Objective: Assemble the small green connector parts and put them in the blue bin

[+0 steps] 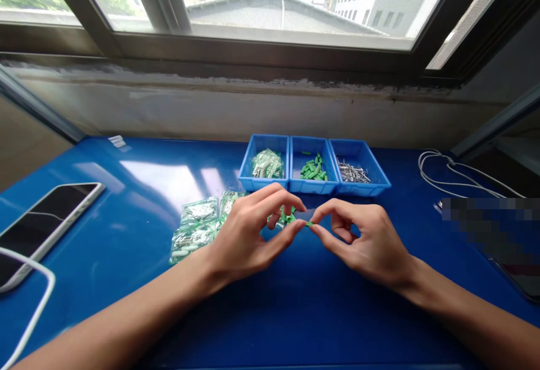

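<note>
Between my two hands, over the middle of the blue table, is a small green piece [309, 224]. My right hand [358, 235] pinches it between thumb and index finger. The thumb and index finger of my left hand [261, 226] are nearly together at its other end; a small gap shows between them, and whether they grip anything is unclear. More green pieces [288, 216] lie just behind my left fingers. Filled clear packets [196, 234] with green edges lie left of my left hand, which partly covers them.
Behind my hands stand three joined blue bins, holding packets [268, 163], green pieces [314, 168] and metal pins [353, 172]. A phone [42, 224] with a white cable lies left. Another cable [459, 170] lies right, near a blurred patch.
</note>
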Available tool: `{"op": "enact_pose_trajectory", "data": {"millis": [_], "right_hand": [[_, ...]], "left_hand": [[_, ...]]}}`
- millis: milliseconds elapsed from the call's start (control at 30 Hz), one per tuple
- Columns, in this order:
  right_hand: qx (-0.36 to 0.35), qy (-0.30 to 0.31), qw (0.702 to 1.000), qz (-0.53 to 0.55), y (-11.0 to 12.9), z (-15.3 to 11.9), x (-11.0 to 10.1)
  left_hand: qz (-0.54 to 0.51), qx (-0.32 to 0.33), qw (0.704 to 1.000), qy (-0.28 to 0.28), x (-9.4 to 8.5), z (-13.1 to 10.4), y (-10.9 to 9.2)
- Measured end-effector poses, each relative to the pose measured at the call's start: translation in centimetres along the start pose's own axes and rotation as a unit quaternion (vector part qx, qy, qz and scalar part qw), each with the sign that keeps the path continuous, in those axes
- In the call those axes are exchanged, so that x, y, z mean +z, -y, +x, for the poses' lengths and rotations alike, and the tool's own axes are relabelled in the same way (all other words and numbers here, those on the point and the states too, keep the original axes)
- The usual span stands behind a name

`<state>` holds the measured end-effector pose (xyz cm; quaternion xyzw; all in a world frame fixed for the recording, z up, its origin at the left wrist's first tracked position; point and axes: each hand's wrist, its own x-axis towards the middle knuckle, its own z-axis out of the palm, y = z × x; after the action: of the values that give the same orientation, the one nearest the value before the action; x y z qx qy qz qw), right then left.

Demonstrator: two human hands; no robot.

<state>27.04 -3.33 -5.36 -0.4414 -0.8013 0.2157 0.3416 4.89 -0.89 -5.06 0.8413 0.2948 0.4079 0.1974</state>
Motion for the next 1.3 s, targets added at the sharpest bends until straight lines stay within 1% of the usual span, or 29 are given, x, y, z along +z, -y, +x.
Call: {"op": "enact_pose_trajectory", "data": {"millis": [67,133,333,433,500,567,633,700,800,867,900,967,1033,1167,1233,1300], "right_hand": [[-0.006,-0.015,1.000,0.004,0.1,0.0,-0.3],[-0.011,-0.023,1.000,0.006,0.2,0.0,-0.4],[-0.044,-0.020,0.999,0.017,0.2,-0.1,-0.4],[-0.073,-0.065,0.995,-0.003,0.3,-0.2,-0.3],[-0.102,-0.093,0.990,-0.020,0.6,-0.2,-0.3],[-0.138,-0.105,0.984,-0.034,0.9,-0.3,-0.3],[-0.160,-0.107,0.980,-0.045,1.2,-0.3,-0.5],[-0.154,-0.108,0.980,-0.058,1.3,-0.3,-0.6],[-0.117,-0.107,0.985,-0.070,1.2,-0.3,-0.6],[-0.099,-0.093,0.989,-0.063,0.9,-0.3,-0.5],[-0.095,-0.080,0.991,-0.055,0.7,-0.2,-0.3],[-0.093,-0.055,0.993,-0.038,0.5,-0.1,-0.1],[-0.096,-0.048,0.994,-0.030,0.5,-0.1,-0.1],[-0.106,-0.092,0.989,-0.052,0.9,-0.2,-0.4],[-0.121,-0.111,0.984,-0.065,1.3,-0.3,-0.6],[-0.143,-0.115,0.981,-0.068,1.5,-0.4,-0.6]], "left_hand": [[0.000,0.015,1.000,0.018,0.1,0.0,0.1],[-0.002,0.026,0.999,0.021,0.2,0.1,0.0],[-0.008,0.041,0.999,-0.010,0.2,0.0,-0.2],[-0.017,0.031,0.999,-0.013,0.3,-0.1,-0.2],[-0.020,0.021,1.000,-0.003,0.5,-0.2,-0.3],[-0.027,0.018,0.999,0.014,0.6,-0.2,-0.3],[-0.035,0.020,0.999,0.022,0.7,-0.2,-0.4],[-0.037,0.020,0.999,0.008,0.8,-0.3,-0.6],[-0.022,0.024,0.999,-0.040,0.7,-0.3,-0.9],[-0.007,0.034,0.997,-0.062,0.7,-0.4,-1.1],[0.001,0.041,0.997,-0.065,0.7,-0.4,-1.2],[0.011,0.051,0.997,-0.061,0.7,-0.4,-1.4],[0.011,0.052,0.997,-0.055,0.7,-0.4,-1.4],[0.001,0.035,0.998,-0.050,0.5,-0.3,-1.1],[-0.006,0.028,0.999,-0.031,0.5,-0.3,-0.8],[-0.019,0.029,0.999,0.000,0.6,-0.3,-0.7]]}}
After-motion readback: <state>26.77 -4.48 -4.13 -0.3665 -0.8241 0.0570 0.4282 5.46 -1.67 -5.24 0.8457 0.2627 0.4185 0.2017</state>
